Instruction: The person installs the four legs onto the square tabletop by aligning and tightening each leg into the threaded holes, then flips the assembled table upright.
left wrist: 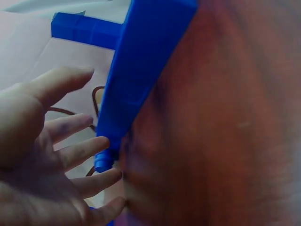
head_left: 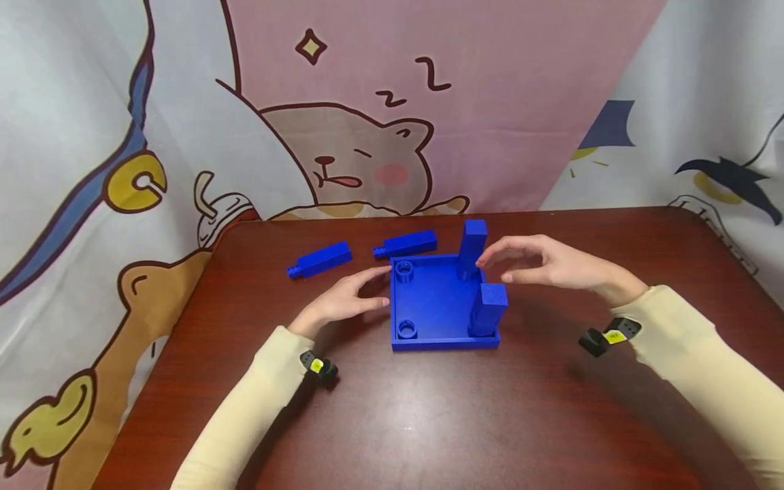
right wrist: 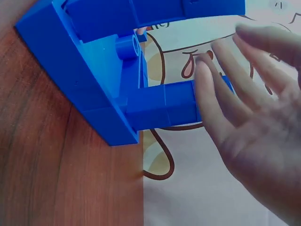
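Observation:
A square blue tray [head_left: 437,299] lies on the table, with two round sockets [head_left: 407,330] at its left corners. Two blue square legs stand upright at its right corners, a far leg [head_left: 474,243] and a near leg [head_left: 489,309]. My left hand [head_left: 344,298] has its fingers spread beside the tray's left wall, holding nothing; whether the fingertips touch it I cannot tell. At the right, my right hand [head_left: 548,264] holds its relaxed fingers by the far leg, thumb apart. Contact with that leg is unclear, even in the right wrist view.
Behind and left of the tray lie two loose blue legs [head_left: 324,259] [head_left: 412,243], each with a narrower ridged end pointing left. The brown wooden table [head_left: 392,422] meets a printed cartoon cloth [head_left: 490,136] at its back. Each wrist wears a black camera [head_left: 318,367].

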`<control>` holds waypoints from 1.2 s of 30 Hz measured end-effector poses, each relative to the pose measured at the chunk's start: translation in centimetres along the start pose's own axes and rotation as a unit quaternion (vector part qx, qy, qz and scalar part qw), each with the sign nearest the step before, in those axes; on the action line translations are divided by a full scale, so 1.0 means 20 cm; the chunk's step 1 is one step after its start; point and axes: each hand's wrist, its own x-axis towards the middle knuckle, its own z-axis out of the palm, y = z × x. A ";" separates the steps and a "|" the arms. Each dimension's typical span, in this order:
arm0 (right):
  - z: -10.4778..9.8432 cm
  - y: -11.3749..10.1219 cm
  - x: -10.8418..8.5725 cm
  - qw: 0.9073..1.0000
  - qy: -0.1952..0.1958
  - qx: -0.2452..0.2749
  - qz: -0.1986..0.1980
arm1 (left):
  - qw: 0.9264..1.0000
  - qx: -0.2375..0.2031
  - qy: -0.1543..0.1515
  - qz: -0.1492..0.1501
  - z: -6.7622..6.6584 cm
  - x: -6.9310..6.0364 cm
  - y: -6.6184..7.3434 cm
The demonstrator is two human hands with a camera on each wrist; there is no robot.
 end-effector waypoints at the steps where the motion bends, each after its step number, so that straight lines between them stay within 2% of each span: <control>1: -0.01 0.00 0.00 1.000 0.021 -0.011 -0.001 | 1.000 -0.004 0.012 0.000 -0.01 0.01 0.00; 4: -0.02 0.00 0.02 0.996 0.085 -0.030 -0.010 | 0.999 -0.012 0.053 -0.004 -0.04 0.06 0.00; 7: -0.02 -0.01 0.04 0.990 0.139 -0.020 -0.025 | 0.996 -0.009 0.090 -0.007 -0.05 0.12 0.00; 10: -0.02 0.00 0.07 0.984 0.176 -0.017 -0.026 | 0.992 0.012 0.121 -0.010 -0.06 0.18 0.00; 13: -0.01 0.02 0.10 0.979 0.200 -0.037 -0.008 | 0.990 0.015 0.139 -0.012 -0.05 0.23 -0.01; 17: 0.00 0.04 0.14 0.973 0.219 -0.066 0.037 | 0.989 -0.003 0.149 -0.020 -0.02 0.30 -0.03; 23: 0.03 0.05 0.17 0.968 0.225 -0.064 0.087 | 0.984 -0.032 0.174 -0.034 0.00 0.39 -0.06; 29: 0.04 0.07 0.18 0.967 0.232 -0.038 0.098 | 0.985 -0.035 0.164 -0.036 0.01 0.47 -0.07; 36: 0.05 0.09 0.18 0.968 0.231 -0.018 0.097 | 0.982 -0.049 0.163 -0.080 0.03 0.53 -0.10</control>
